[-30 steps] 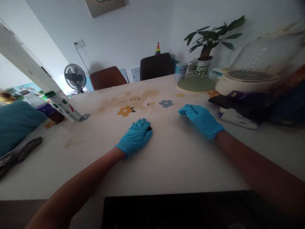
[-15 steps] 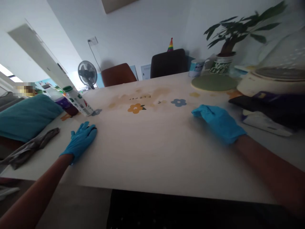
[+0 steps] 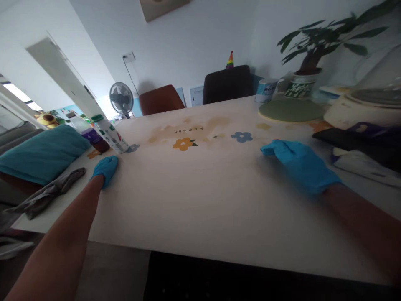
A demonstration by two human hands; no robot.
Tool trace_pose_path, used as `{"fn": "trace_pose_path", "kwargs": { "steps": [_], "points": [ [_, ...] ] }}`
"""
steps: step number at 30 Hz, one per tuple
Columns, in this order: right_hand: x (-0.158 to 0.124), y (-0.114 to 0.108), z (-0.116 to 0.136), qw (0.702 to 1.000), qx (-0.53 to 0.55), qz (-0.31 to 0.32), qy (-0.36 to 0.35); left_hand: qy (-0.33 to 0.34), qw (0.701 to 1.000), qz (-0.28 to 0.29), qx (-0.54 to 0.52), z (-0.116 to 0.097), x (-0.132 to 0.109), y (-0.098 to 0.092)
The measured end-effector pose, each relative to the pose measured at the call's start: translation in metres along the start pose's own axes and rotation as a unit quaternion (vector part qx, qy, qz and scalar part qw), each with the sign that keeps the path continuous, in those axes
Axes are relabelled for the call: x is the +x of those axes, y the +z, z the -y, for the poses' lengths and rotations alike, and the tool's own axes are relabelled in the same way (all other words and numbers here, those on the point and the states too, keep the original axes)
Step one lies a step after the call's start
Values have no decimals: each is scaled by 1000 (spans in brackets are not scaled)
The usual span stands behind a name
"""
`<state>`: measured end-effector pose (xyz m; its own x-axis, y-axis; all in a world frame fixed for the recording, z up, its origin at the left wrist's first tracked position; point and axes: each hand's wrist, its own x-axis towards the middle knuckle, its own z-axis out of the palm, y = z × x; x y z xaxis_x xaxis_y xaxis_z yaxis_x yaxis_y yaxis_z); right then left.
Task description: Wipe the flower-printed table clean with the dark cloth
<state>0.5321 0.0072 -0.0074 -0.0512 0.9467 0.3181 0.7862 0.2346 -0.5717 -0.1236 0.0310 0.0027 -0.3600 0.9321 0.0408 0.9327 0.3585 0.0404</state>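
Observation:
Wearing a blue glove, my left hand [image 3: 105,169] is low over the left side of the table, just in front of a white patterned bottle with a green cap [image 3: 111,134] and a bottle with a purple label [image 3: 94,138]. Its fingers point away and are mostly hidden behind the back of the hand; contact with either bottle does not show. My right hand [image 3: 299,165], also gloved in blue, hovers at or just above the right side of the table. The fingers are bent and drawn together, slightly blurred, and their underside is hidden.
The white table [image 3: 188,205] has printed flowers. A crumpled grey cloth [image 3: 58,190] lies at the left edge. On the right are a green round mat [image 3: 291,110], a potted plant [image 3: 302,85], a can [image 3: 265,91], a soft white packet [image 3: 363,165] and a cream-based appliance [image 3: 347,113].
My left hand has moved forward towards the bottles, and its fingers, spread flat before, are now tucked out of sight. My right hand keeps its bent shape. The view has shifted slightly left.

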Motion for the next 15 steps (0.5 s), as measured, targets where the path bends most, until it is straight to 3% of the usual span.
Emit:
{"fn": "trace_pose_path", "kwargs": {
  "steps": [10, 13, 15],
  "points": [
    [3, 6, 8, 999, 10, 11, 30, 49, 997, 37, -49, -33, -28, 5],
    [3, 6, 8, 1000, -1, 16, 10, 84, 993, 51, -69, -59, -40, 10],
    [3, 6, 8, 1000, -14, 15, -2, 123, 987, 55, -85, -88, -51, 11]
  ]
}}
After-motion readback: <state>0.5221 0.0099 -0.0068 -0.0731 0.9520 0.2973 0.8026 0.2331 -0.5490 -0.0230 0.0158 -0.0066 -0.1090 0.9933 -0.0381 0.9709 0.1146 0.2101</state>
